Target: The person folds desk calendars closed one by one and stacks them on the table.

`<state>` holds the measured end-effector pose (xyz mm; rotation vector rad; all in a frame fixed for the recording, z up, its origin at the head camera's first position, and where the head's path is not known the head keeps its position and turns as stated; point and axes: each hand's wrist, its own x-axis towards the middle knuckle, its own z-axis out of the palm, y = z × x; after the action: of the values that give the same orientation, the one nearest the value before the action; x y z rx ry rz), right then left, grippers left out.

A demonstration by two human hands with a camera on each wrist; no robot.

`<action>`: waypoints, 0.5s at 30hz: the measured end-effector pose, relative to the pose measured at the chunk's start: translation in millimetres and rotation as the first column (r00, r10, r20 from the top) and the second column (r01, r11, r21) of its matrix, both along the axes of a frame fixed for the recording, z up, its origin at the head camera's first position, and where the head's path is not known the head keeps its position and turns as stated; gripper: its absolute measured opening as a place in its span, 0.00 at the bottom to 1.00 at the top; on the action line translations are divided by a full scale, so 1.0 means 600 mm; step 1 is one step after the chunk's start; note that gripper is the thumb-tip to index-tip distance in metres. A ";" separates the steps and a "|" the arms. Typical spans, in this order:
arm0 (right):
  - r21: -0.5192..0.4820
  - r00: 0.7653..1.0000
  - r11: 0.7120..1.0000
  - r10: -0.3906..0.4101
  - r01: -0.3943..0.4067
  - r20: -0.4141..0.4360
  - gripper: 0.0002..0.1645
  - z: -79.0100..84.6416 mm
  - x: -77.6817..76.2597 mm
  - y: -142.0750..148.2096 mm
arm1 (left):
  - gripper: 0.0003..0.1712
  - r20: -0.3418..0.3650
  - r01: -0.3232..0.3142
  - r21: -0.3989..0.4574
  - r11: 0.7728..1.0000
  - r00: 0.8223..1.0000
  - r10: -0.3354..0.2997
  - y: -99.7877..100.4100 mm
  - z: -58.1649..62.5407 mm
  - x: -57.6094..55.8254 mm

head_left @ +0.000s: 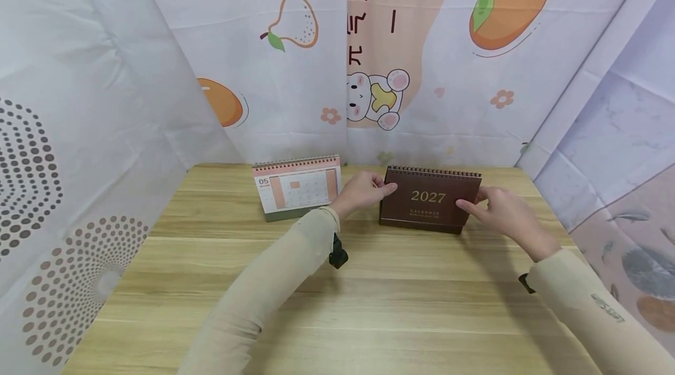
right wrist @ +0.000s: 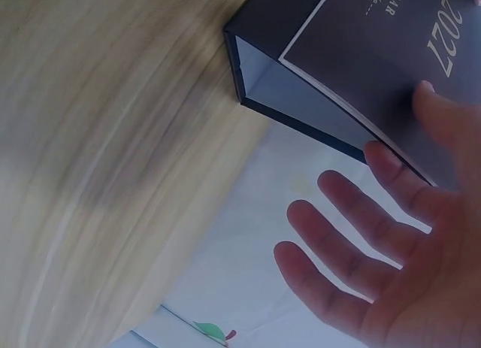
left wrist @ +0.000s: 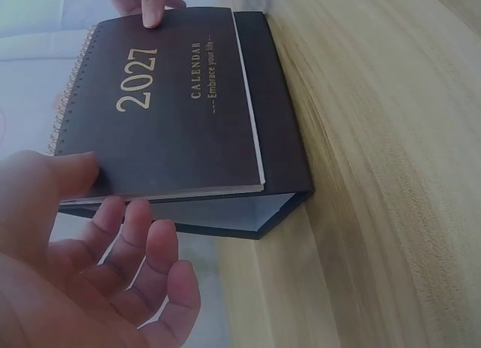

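A dark brown desk calendar (head_left: 422, 184) with gold "2027" lettering stands upright on its folded base, spiral binding along the top. My left hand (head_left: 362, 192) pinches its left side. In the left wrist view, that thumb (left wrist: 75, 171) lies on the cover and the fingers curl by the side edge. The right side is held by my right hand (head_left: 506, 217). As the right wrist view shows, the thumb (right wrist: 436, 111) presses the cover while the index fingertip touches the edge; the other fingers spread behind, apart from it. The hollow of the base (right wrist: 289, 92) shows from the side.
To the left stands a second desk calendar (head_left: 300, 187), pink and white with a green base, its page marked 05, close to my left hand. Both stand near the back edge of the wooden table (head_left: 379, 304). Printed fabric curtains (head_left: 295, 94) hang behind and at both sides.
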<state>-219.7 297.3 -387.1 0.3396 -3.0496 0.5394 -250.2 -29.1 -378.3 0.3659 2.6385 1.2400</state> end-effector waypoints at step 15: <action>-0.091 0.999 0.995 0.050 -0.048 0.020 0.35 -0.010 -0.003 0.000 | 0.23 -0.023 -0.022 -0.063 0.998 1.000 0.020 0.010 -0.008 0.000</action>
<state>-221.7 297.1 -392.8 0.4094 -3.0323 0.6852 -250.1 -23.2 -382.9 0.3448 2.7001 1.1615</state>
